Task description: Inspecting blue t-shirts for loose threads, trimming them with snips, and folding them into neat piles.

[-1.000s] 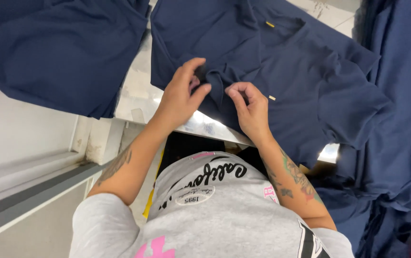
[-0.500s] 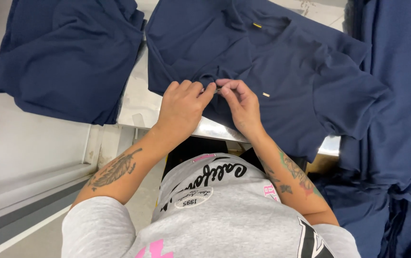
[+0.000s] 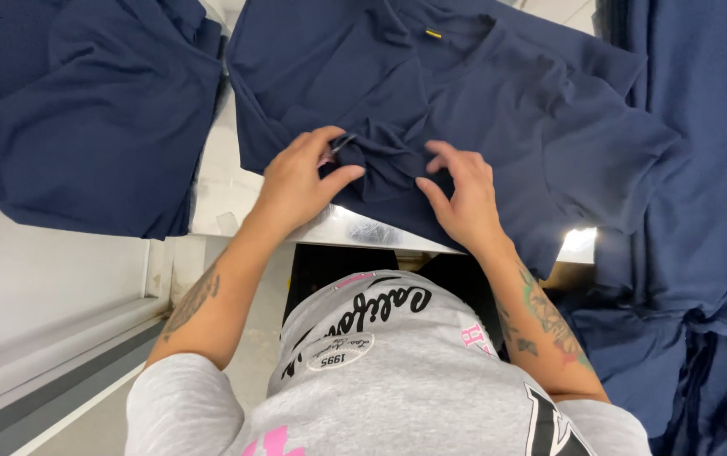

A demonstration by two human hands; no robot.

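Fingers of the left hand pinch a small fold at the lower hem of the navy shirt, which lies flat on the table running away from the person, while the right hand, just beside, rests loosely spread on the cloth, gripping nothing.

Navy blue shirt lies spread on the table, hem bunched.

Folded navy garment at left; navy pile at right.
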